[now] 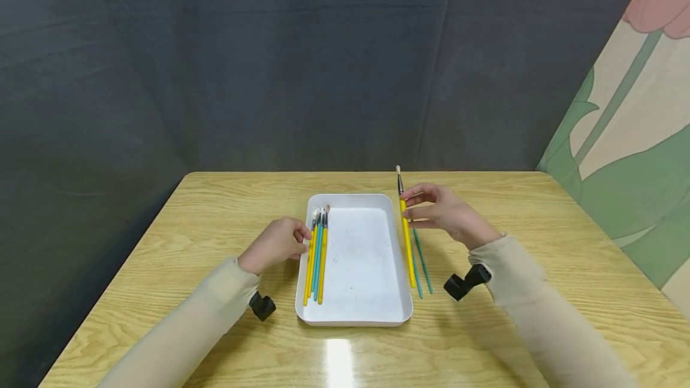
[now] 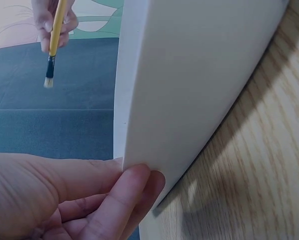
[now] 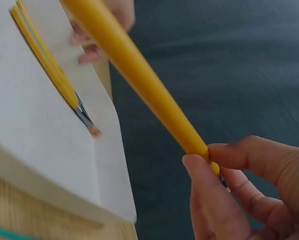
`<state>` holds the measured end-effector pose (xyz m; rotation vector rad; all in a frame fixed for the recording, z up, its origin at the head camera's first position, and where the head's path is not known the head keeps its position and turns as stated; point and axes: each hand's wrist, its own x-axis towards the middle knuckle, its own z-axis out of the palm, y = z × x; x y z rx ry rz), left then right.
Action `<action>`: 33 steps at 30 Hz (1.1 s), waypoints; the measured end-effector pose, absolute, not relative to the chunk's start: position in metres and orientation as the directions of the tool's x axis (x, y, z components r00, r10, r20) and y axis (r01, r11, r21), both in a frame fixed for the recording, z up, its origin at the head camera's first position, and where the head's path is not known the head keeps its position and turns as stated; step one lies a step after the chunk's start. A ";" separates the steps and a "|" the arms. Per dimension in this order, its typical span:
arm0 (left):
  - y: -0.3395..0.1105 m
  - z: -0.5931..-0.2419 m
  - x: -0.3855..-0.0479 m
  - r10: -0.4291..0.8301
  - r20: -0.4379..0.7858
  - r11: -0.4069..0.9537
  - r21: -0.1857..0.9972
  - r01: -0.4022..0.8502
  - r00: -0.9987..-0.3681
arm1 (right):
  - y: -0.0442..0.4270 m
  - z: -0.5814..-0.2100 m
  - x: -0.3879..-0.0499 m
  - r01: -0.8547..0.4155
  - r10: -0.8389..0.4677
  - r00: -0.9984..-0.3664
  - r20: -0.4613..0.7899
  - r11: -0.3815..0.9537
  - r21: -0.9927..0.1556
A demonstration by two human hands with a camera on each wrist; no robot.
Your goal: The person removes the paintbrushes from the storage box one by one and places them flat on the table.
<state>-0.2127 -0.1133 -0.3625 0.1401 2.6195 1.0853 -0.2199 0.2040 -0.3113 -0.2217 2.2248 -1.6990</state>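
A white rectangular tray (image 1: 361, 244) sits on the wood-grain counter (image 1: 215, 208), its short ends facing toward and away from the person. The left hand (image 1: 277, 241) pinches the tray's left wall at the rim, thumb on the upper edge and fingertips against the outer face, as the left wrist view shows. The right hand (image 1: 439, 211) holds a yellow-handled paintbrush (image 1: 406, 244) between thumb and curled fingers, close to the metal ferrule. That brush is raised by the tray's right side, pale bristles pointing away from the person and the handle end toward them.

Inside the tray, along its left wall, lies a close row of paintbrushes, yellow-handled ones (image 1: 323, 274) and teal-handled ones (image 1: 317, 274) side by side, bristles at the far end. The rightmost, a yellow one, has reddish-brown bristles. Two slim teal sticks (image 1: 423, 262) lie on the counter just right of the tray; their far ends are hidden behind the right hand. Any print on the handles is too small to read.

Both arms wear beige sleeves (image 1: 544, 298), with a small black device (image 1: 262, 306) at each wrist. A dark grey curtain (image 1: 302, 64) hangs behind the counter; at right is a panel (image 1: 636, 196) with a pink flower and green leaves.
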 end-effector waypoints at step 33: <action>-0.113 -0.360 -0.209 0.202 -0.224 0.699 0.714 -0.019 -0.953 | 0.252 -0.379 -0.236 0.213 -0.195 -0.919 -0.344 0.489 -0.846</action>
